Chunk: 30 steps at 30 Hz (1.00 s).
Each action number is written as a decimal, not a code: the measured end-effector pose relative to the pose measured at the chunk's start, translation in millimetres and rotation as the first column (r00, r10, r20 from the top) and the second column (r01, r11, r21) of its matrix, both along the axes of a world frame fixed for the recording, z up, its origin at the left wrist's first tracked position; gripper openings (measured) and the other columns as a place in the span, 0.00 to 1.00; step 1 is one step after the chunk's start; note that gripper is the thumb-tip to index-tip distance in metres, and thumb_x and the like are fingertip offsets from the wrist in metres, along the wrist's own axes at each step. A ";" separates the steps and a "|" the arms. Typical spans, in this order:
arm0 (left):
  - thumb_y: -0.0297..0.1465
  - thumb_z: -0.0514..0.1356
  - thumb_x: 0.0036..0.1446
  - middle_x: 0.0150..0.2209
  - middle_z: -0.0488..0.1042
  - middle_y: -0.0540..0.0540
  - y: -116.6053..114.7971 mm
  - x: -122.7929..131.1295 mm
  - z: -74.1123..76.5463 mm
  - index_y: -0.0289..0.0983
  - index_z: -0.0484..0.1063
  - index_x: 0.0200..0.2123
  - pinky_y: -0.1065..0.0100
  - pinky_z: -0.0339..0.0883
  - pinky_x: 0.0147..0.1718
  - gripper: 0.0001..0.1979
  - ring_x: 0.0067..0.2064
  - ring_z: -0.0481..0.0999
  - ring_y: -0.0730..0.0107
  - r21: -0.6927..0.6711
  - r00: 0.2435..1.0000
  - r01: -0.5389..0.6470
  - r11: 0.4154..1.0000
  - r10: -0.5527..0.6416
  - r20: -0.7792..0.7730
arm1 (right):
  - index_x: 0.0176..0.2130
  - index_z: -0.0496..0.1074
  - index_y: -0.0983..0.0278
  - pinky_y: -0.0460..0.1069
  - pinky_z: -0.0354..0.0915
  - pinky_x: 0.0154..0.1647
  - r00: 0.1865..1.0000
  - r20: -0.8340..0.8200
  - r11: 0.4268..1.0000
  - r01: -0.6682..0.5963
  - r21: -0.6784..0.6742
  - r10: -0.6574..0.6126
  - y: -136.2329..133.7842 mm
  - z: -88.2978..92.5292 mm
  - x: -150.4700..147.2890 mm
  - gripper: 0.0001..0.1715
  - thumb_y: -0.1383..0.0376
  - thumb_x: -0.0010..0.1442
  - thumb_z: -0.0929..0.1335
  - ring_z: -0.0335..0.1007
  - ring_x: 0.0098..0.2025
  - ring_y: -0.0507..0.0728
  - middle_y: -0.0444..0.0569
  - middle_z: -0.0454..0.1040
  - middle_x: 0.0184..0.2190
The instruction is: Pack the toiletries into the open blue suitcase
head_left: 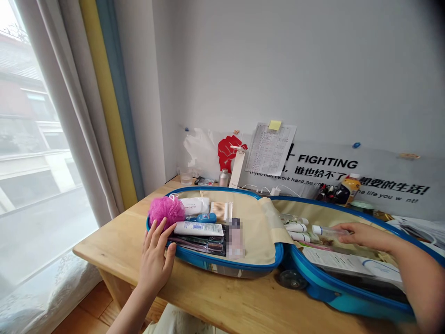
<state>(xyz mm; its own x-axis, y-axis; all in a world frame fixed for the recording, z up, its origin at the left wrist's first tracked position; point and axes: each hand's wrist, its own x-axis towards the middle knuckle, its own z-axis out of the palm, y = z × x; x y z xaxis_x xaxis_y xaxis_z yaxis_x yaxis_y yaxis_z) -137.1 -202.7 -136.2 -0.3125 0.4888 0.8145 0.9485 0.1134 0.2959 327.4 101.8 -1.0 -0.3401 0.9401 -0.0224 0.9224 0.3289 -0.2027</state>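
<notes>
A blue suitcase point(229, 268) lies opened flat on the table. My left hand point(158, 250) rests with spread fingers on its left rim, fingertips against a pink bath puff point(167, 211). Beside the puff are a white tube point(200, 228), a blue bottle point(206, 218), a pack of cotton swabs point(219, 211), a white packet point(196, 205) and dark-wrapped toothbrushes point(205, 245). Over the right half, my right hand point(352, 234) pinches a small clear bottle point(328, 231) with a white cap. Several white-capped bottles point(295, 228) lie left of it.
The wooden table point(114, 236) carries the suitcase. Behind it stand a white lamp point(238, 167), a silver bottle point(223, 177), a clear cup point(186, 176) and an orange-yellow bottle point(349, 189). White packages point(333, 260) lie in the right half. Curtains point(107, 93) hang at left.
</notes>
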 end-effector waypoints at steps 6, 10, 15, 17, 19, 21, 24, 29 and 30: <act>0.34 0.47 0.66 0.65 0.59 0.42 0.2 -0.5 0.2 0.42 0.64 0.59 0.47 0.47 0.65 0.20 0.68 0.52 0.53 0.002 1.000 0.001 1.000 -0.001 -0.008 | 0.58 0.63 0.59 0.52 0.68 0.47 0.971 -0.218 0.995 -0.100 -0.017 0.094 -25.2 37.3 -48.8 0.32 0.48 0.61 0.56 0.73 0.48 0.61 0.58 0.76 0.48; 0.34 0.48 0.66 0.65 0.60 0.42 -0.2 0.4 1.3 0.42 0.64 0.59 0.47 0.47 0.65 0.20 0.68 0.52 0.52 0.001 1.000 -0.002 1.000 0.002 -0.007 | 0.53 0.69 0.57 0.52 0.68 0.46 0.936 -0.146 0.945 -0.326 -0.028 0.319 -49.2 43.4 -126.5 0.28 0.48 0.60 0.58 0.74 0.42 0.60 0.51 0.78 0.41; 0.34 0.47 0.66 0.65 0.59 0.42 -0.6 0.1 1.6 0.41 0.64 0.59 0.46 0.48 0.65 0.20 0.68 0.51 0.53 -0.003 1.000 0.001 1.000 -0.001 -0.019 | 0.45 0.73 0.61 0.53 0.66 0.44 0.819 0.096 0.824 -0.561 -0.075 0.566 -69.9 30.8 -209.9 0.20 0.52 0.60 0.64 0.72 0.41 0.58 0.51 0.77 0.40; 0.34 0.47 0.66 0.65 0.60 0.41 -0.5 -0.1 0.7 0.41 0.64 0.59 0.46 0.48 0.64 0.20 0.68 0.52 0.52 -0.008 1.000 -0.001 1.000 0.001 -0.011 | 0.44 0.73 0.63 0.55 0.66 0.48 0.772 0.191 0.793 -0.603 -0.084 0.607 -71.1 24.8 -228.0 0.19 0.53 0.60 0.67 0.71 0.44 0.57 0.51 0.75 0.43; 0.35 0.47 0.66 0.64 0.61 0.41 -0.3 -0.1 -0.1 0.41 0.65 0.59 0.45 0.48 0.64 0.20 0.68 0.52 0.52 -0.008 1.000 -0.005 1.000 0.005 -0.001 | 0.45 0.72 0.64 0.57 0.64 0.52 0.740 0.264 0.779 -0.622 -0.082 0.619 -71.0 19.0 -237.2 0.18 0.54 0.61 0.67 0.69 0.48 0.56 0.50 0.73 0.46; 0.35 0.48 0.66 0.64 0.62 0.42 -0.1 0.2 -0.3 0.41 0.65 0.58 0.46 0.49 0.64 0.20 0.68 0.53 0.52 -0.006 1.000 -0.006 1.000 0.006 0.005 | 0.44 0.71 0.64 0.58 0.64 0.53 0.727 0.313 0.780 -0.621 -0.082 0.611 -71.9 13.3 -239.7 0.17 0.55 0.62 0.67 0.68 0.49 0.56 0.50 0.71 0.48; 0.34 0.48 0.65 0.64 0.61 0.43 -0.3 0.8 0.9 0.42 0.65 0.59 0.46 0.49 0.64 0.20 0.68 0.53 0.53 -0.010 1.000 -0.005 1.000 0.005 0.010 | 0.44 0.71 0.64 0.56 0.67 0.49 0.723 0.331 0.784 -0.613 -0.096 0.606 -74.5 7.3 -237.2 0.16 0.55 0.62 0.67 0.69 0.46 0.54 0.49 0.72 0.46; 0.34 0.47 0.66 0.65 0.60 0.42 -0.5 0.7 1.8 0.42 0.65 0.58 0.46 0.48 0.64 0.20 0.68 0.52 0.53 -0.008 1.000 -0.005 1.000 0.005 -0.001 | 0.47 0.71 0.63 0.54 0.68 0.48 0.801 0.208 0.819 -0.574 -0.002 0.561 -54.6 26.0 -223.5 0.17 0.54 0.65 0.65 0.70 0.45 0.53 0.49 0.72 0.47; 0.34 0.47 0.66 0.65 0.60 0.42 -0.4 0.4 1.4 0.42 0.64 0.59 0.47 0.48 0.65 0.20 0.68 0.52 0.53 -0.008 1.000 -0.004 1.000 0.004 -0.003 | 0.47 0.70 0.63 0.54 0.68 0.49 0.835 0.173 0.843 -0.536 0.044 0.522 -44.4 33.8 -218.2 0.18 0.54 0.65 0.64 0.70 0.45 0.53 0.49 0.72 0.47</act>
